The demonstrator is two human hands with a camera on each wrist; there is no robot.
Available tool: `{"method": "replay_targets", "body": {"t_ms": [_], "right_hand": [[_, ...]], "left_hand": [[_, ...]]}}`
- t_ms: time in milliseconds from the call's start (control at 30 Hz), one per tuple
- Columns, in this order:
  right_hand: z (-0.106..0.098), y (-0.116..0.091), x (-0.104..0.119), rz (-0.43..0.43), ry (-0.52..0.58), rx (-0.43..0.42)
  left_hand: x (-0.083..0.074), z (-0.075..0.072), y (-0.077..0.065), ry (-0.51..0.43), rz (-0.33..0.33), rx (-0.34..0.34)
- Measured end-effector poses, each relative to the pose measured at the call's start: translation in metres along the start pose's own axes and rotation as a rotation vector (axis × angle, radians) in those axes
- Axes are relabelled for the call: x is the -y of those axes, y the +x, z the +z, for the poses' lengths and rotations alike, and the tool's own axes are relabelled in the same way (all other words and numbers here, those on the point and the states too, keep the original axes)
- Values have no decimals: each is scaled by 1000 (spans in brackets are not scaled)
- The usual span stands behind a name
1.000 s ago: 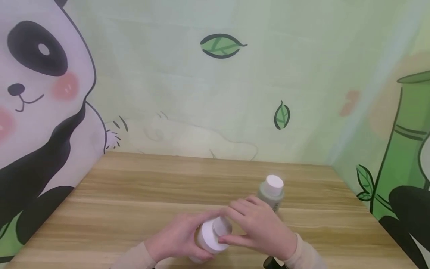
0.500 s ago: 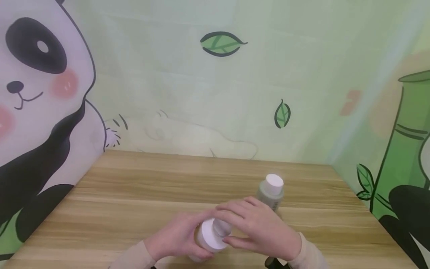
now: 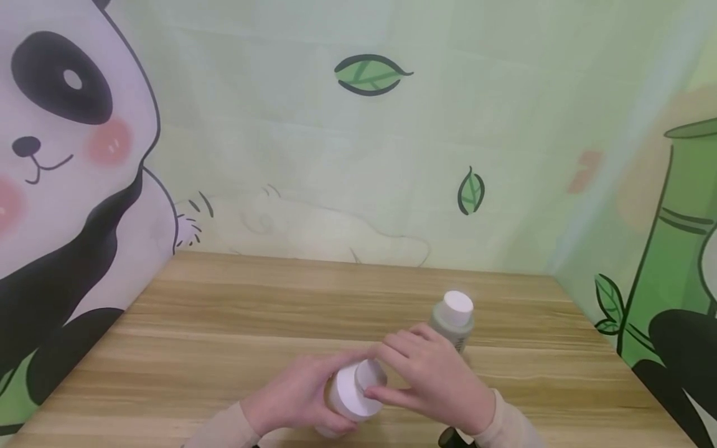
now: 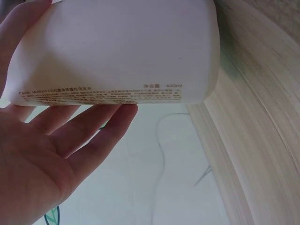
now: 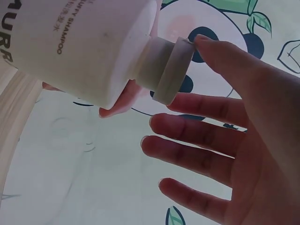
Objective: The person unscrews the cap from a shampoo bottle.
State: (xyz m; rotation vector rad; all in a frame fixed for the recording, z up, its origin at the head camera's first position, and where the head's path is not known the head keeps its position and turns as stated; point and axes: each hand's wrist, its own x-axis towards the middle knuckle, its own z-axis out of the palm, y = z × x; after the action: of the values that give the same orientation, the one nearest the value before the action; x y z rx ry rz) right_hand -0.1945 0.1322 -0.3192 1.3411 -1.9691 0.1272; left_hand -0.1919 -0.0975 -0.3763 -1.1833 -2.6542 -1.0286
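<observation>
A white shampoo bottle [image 3: 345, 395] is tilted above the table near its front edge. My left hand [image 3: 297, 392] grips it round the body, thumb on the near side; small brown print and "440ml" show on the bottle [image 4: 122, 51] in the left wrist view. My right hand [image 3: 434, 376] pinches the white cap [image 3: 371, 376] between thumb and index finger. In the right wrist view the cap [image 5: 173, 70] sits at the end of the bottle's neck, and the other fingers [image 5: 192, 159] of that hand are extended away from it.
A grey-green bottle with a white lid [image 3: 457, 303] stands upright just behind my right hand, partly covered by it. A dark cylindrical piece [image 3: 450, 437] shows under the right wrist. The wooden table [image 3: 252, 298] meets a panda-printed backdrop [image 3: 280, 124].
The right hand moved slightly left over the cap half a second ago, its thumb shifting right, then turned back to about its earlier pose. The left hand and bottle have stayed in place.
</observation>
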Motion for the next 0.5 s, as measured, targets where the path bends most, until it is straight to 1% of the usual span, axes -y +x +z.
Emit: {"method": "replay_targets", "body": {"t_ms": [100,233,300,400,500], "right_hand": [[-1,-1,0,-24,20,14],[-3,-1,-1,-74,87,42],[-5,-1,-2,-94,103,56],[-6,-2,-2,-85,104,68],[-6,-2,-1,-44,83,62]], "left_hand": [[0,1,0,-3,0,-3],[0,1,0,-29,-3,-3],[0,1,0,-31,6,-9],[0,0,0,-16,13,-17],[-1,0,0,-11,7,-10]]}}
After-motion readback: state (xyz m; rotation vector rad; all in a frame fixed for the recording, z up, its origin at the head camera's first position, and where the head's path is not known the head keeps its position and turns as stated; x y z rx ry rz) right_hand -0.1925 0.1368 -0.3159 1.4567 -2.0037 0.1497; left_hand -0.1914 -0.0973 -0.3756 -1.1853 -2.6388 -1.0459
